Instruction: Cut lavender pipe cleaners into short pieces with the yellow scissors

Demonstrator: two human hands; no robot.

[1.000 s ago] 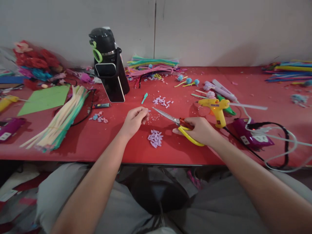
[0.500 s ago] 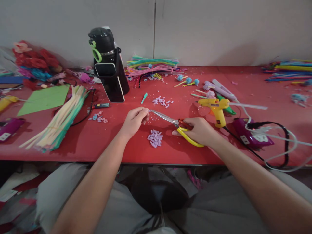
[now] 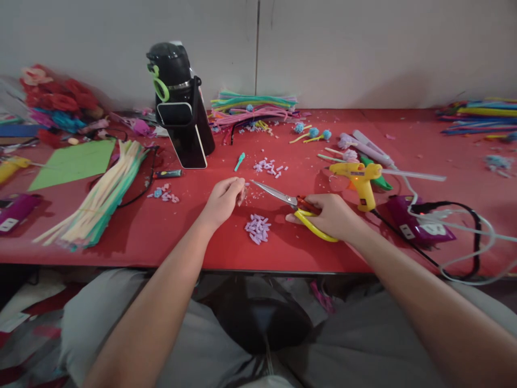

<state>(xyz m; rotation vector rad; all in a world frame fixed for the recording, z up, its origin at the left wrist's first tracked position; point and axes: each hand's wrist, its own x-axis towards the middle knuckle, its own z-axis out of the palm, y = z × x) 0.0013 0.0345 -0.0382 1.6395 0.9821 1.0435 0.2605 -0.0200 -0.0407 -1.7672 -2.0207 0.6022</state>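
Note:
My right hand (image 3: 329, 215) is wrapped round the yellow and red handles of a pair of scissors (image 3: 278, 195). Their blades look closed and point left toward my left hand (image 3: 226, 199). That hand is closed in a pinch, with a small lilac piece (image 3: 247, 184) showing at the fingertips. Just below the blades, a pile of cut lilac pieces (image 3: 257, 228) lies on the red table. Farther back is a looser scatter of lilac pieces (image 3: 270, 167), with a short teal stem (image 3: 239, 161) to its left.
A black bottle (image 3: 172, 70) with a phone stands behind my left hand. On the right are a yellow glue gun (image 3: 365, 188), a purple power box (image 3: 420, 223) and looping cables. Bundled pale pipe cleaners (image 3: 100, 196) lie left, near a green sheet (image 3: 75, 161).
The scissor tips and the fingertips of my left hand have come slightly apart; earlier the tips met the lilac piece there. The hands otherwise stay in place.

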